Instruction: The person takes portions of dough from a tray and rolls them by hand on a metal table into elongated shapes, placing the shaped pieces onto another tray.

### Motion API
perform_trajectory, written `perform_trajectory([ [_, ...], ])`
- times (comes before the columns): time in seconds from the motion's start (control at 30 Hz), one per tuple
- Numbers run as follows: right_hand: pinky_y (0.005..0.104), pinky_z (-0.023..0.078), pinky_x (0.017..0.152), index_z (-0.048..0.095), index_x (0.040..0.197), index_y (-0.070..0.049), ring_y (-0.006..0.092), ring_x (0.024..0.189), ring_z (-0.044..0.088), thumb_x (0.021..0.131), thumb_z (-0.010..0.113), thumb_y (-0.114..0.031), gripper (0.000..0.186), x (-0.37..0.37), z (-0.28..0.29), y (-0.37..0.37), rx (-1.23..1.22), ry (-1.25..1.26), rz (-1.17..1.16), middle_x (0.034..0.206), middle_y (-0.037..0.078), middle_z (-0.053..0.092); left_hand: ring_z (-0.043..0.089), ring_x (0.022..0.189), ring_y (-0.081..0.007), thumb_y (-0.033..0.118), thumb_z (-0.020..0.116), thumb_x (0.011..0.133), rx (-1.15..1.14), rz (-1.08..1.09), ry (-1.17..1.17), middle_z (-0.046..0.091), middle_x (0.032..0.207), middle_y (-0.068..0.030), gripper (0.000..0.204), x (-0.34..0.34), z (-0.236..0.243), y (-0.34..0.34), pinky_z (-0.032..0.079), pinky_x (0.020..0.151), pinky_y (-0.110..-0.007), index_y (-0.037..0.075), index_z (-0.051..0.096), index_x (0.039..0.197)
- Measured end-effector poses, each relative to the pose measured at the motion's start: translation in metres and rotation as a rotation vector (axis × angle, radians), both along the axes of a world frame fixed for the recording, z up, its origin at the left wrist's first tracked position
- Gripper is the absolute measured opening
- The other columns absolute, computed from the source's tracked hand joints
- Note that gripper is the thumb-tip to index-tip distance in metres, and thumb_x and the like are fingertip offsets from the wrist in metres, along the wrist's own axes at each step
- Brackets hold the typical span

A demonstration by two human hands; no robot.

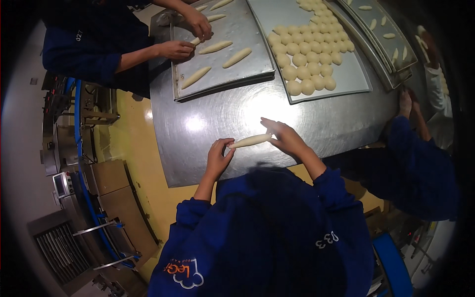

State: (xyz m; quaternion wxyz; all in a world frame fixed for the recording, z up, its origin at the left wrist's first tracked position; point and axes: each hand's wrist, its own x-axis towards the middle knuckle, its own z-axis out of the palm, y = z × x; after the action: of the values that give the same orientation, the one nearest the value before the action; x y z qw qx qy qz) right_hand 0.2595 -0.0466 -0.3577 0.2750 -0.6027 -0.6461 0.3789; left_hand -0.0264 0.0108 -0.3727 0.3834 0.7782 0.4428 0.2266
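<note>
A pale dough stick is held over the steel table between both my hands. My left hand pinches its left end with the fingertips. My right hand rests its fingers on the stick's right end. Beyond the stick stands a flat tray packed with several round dough balls. To the left of it a second tray carries several long shaped dough sticks.
A co-worker in a dark blue jacket at the upper left has both hands on a dough piece at the second tray. Another person's blue sleeve leans on the table's right edge. More trays lie at the far right. Machinery stands at the left.
</note>
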Motion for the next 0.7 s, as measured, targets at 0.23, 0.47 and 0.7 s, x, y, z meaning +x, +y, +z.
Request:
perform_trajectory([
  [0.23, 0.0423, 0.044, 0.101, 0.047, 0.145, -0.012, 0.0297, 0.111, 0.058, 0.079, 0.076, -0.009, 0.072, -0.007, 0.012, -0.011, 0.132, -0.105, -0.014, 0.116, 0.010, 0.065, 0.062, 0.105, -0.0317, 0.011, 0.075, 0.081, 0.108, -0.039, 0.035, 0.067, 0.111, -0.0120, 0.040, -0.007, 0.002, -0.008, 0.048, 0.093, -0.040, 0.006, 0.063, 0.118],
  [0.47, 0.0399, 0.043, 0.101, 0.050, 0.143, -0.010, 0.0281, 0.112, 0.059, 0.080, 0.077, -0.017, 0.069, -0.018, -0.005, -0.021, 0.163, -0.042, -0.143, 0.119, 0.006, 0.068, 0.061, 0.108, -0.0342, 0.012, 0.072, 0.083, 0.216, -0.073, 0.091, 0.066, 0.114, -0.0130, 0.040, -0.003, 0.002, -0.009, 0.047, 0.094, -0.042, 0.006, 0.061, 0.121],
  [0.7, 0.0395, 0.043, 0.100, 0.053, 0.139, -0.010, 0.0268, 0.107, 0.060, 0.080, 0.076, -0.019, 0.064, -0.023, -0.009, -0.022, 0.226, -0.043, -0.189, 0.112, 0.006, 0.070, 0.060, 0.107, -0.0343, 0.012, 0.070, 0.083, 0.263, -0.090, 0.112, 0.065, 0.113, -0.0133, 0.038, -0.003, 0.000, -0.010, 0.046, 0.094, -0.042, 0.007, 0.061, 0.120],
])
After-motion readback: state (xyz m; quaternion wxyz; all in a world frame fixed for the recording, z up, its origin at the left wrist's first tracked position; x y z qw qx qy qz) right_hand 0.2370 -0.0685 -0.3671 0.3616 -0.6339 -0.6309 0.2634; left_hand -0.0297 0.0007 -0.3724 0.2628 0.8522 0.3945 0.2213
